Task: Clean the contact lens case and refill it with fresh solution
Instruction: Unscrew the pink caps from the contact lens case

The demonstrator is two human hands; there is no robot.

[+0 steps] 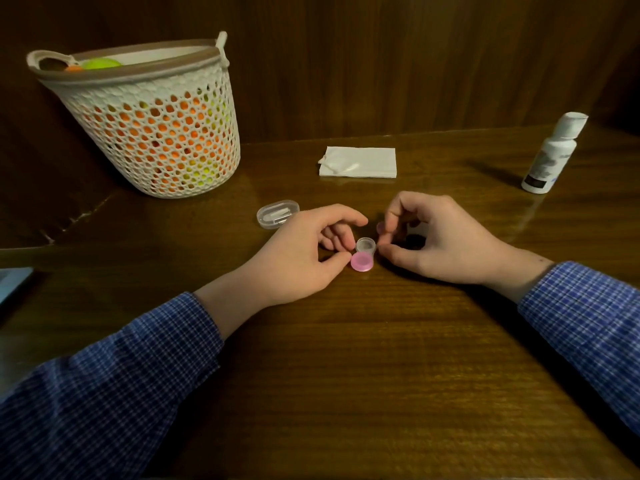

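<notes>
Small clear plastic contact lens case (pixel 364 247), one well uncapped, one under a pink round cap (pixel 362 261), on the dark wooden counter (pixel 381 358): left hand (pixel 304 258) pinching its near side, right hand (pixel 433 242) pinching a second pink cap (pixel 380 227) just beyond; white solution bottle (pixel 554 155) far right of it.

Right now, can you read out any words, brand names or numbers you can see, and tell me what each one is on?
No text can be read.
White bottle: its label has a dark patch and grey marks, too blurred to read.
Contact lens case, clear box, napkin and basket: no print visible.
</notes>
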